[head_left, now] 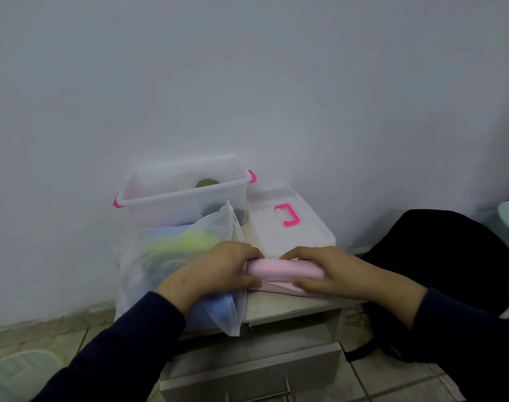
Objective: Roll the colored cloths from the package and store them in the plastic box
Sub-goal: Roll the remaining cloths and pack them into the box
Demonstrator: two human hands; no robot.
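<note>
A pink cloth (285, 270) lies partly rolled on the small table (291, 304), its unrolled flat end toward me. My left hand (218, 268) grips the roll's left end and my right hand (328, 272) grips its right end, fingers curled over the top. To the left stands the translucent package (172, 256) with yellow-green and blue cloths inside; my left wrist rests against it. Behind it sits the clear plastic box (186, 192) with pink latches, holding a dark green roll (206, 183).
The box lid (293, 224) with a pink handle lies at the table's back right. A black bag (438, 265) sits to the right on the floor. Drawers front the table below. A pale container (18, 372) stands at lower left. The wall is close behind.
</note>
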